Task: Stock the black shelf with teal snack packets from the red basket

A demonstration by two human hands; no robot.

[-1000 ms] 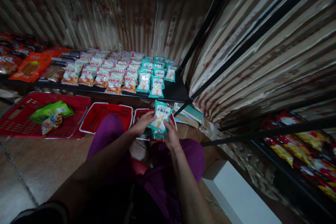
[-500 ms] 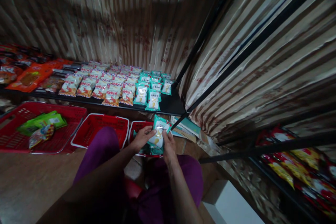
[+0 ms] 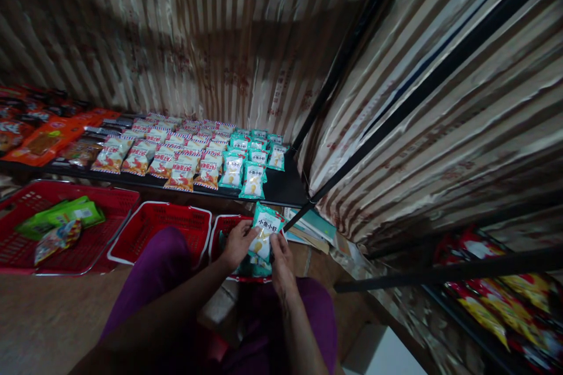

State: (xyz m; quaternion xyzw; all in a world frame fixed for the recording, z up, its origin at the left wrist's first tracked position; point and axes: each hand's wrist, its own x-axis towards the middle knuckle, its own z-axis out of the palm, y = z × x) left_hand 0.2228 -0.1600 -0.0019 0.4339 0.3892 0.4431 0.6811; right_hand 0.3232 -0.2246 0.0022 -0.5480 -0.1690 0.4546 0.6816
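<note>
A teal-and-white snack bag [image 3: 266,227] is held between my two hands, its printed front facing up. My left hand [image 3: 240,244] grips its left side, and my right hand [image 3: 281,256] pinches the right side with the thumb on top. Beneath it stands a red basket [image 3: 214,240] with more teal bags inside, partly hidden by my hands. Ahead, similar teal snack bags [image 3: 254,180] lie in rows at the right end of a black shelf [image 3: 285,187]. Orange-and-white snack bags [image 3: 182,170] sit beside them on the left.
Two more red baskets stand on the left: a middle basket [image 3: 165,220] and a larger one [image 3: 109,225] with green packets [image 3: 65,217]. Black metal bars [image 3: 373,143] slant across the right. A white box [image 3: 387,351] is at lower right, near red and yellow packets [image 3: 484,299].
The snack bag has tilted so its printed front shows more plainly. Both hands keep their hold. The whole view has shifted slightly, with the shelf and baskets lower in the picture.
</note>
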